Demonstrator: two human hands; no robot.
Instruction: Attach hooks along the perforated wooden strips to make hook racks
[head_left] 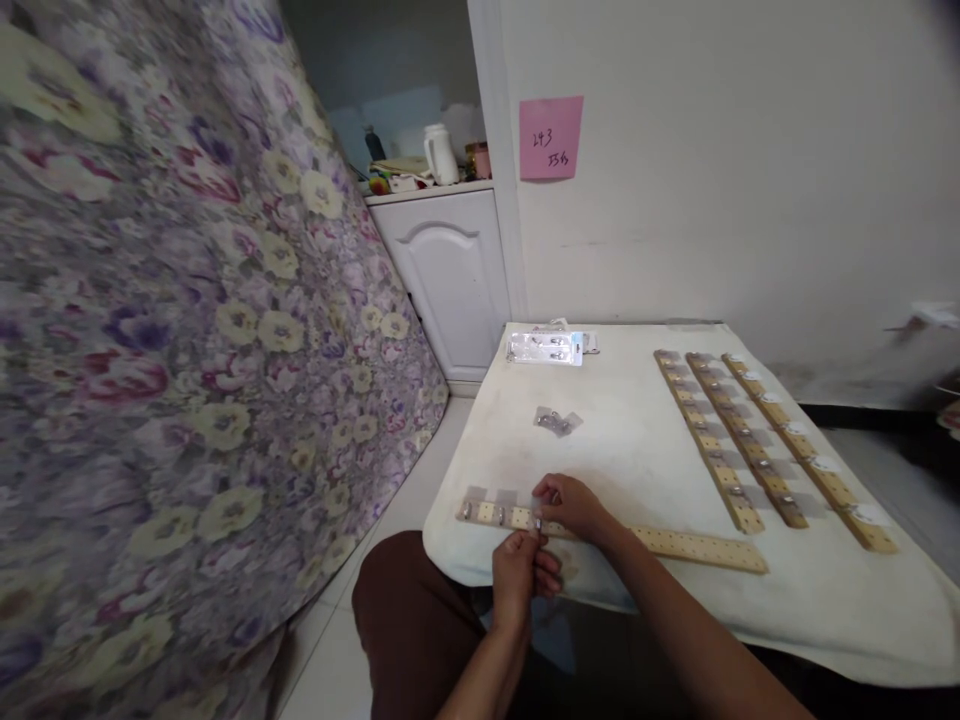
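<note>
A long wooden strip with rows of holes point(675, 545) lies along the near edge of the cloth-covered table point(637, 450). A few small metal pieces sit on its left end. My right hand point(574, 505) rests on the strip with fingers pinched on a small metal piece. My left hand point(521, 570) is just below the table edge, fingers curled, pinching at the same spot on the strip.
Three more wooden strips point(750, 440) with metal fittings lie side by side at the right. A small clear bag of parts point(557, 422) and a blister pack point(546, 347) lie farther back. A floral fabric point(187, 330) hangs at left; a white cabinet point(450, 280) stands behind.
</note>
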